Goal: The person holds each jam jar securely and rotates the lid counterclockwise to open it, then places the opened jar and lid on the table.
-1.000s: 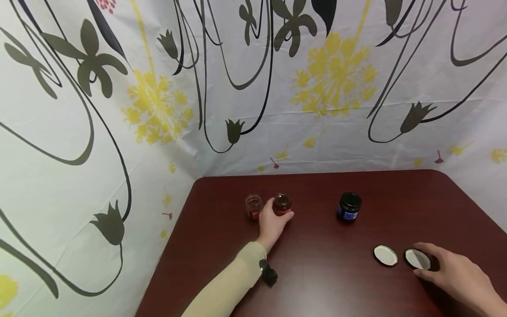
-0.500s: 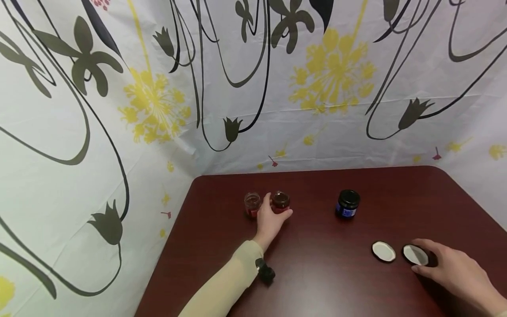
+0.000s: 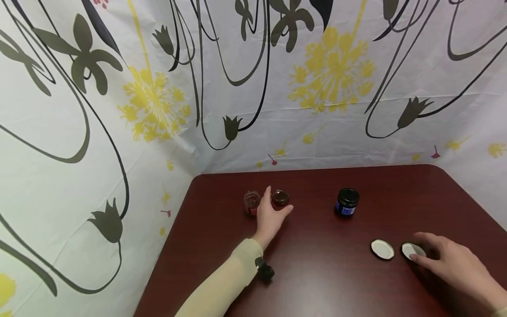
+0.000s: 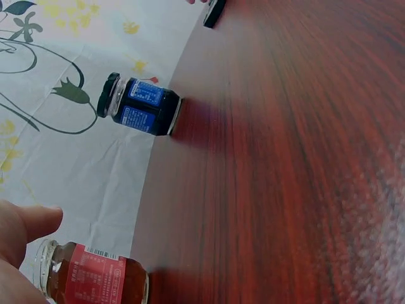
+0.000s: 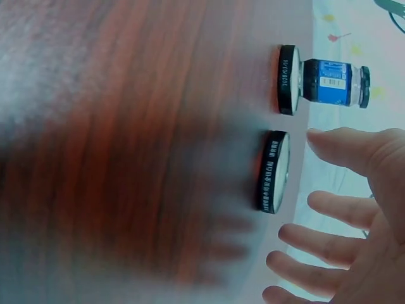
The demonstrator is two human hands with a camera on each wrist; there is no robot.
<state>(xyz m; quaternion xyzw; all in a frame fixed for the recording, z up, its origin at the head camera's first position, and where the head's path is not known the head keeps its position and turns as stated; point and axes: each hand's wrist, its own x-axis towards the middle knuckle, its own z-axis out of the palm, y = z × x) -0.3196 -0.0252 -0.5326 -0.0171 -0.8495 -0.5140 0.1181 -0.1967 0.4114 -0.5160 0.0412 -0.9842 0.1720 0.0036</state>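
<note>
My left hand (image 3: pixel 270 220) is spread at an open glass jar with a red label (image 3: pixel 281 200); the left wrist view shows the thumb (image 4: pixel 41 221) just off the jar's rim. To its left stands another open glass jar (image 3: pixel 251 203), partly behind the hand. My right hand (image 3: pixel 455 264) hovers with loose, parted fingers over a black-edged lid (image 3: pixel 410 249), which lies white side up. In the right wrist view a gap separates the fingers from this lid (image 5: pixel 274 171). A matching lid (image 3: pixel 382 250) lies to its left.
A dark jar with a blue label and black cap (image 3: pixel 347 202) stands towards the back of the brown table (image 3: pixel 317 273). Patterned cloth (image 3: pixel 253 97) rises behind the table and along its left side.
The right fingers have let go of the nearer lid and risen off it; that lid now lies flat. The left fingers have straightened and loosened from the red-label jar.
</note>
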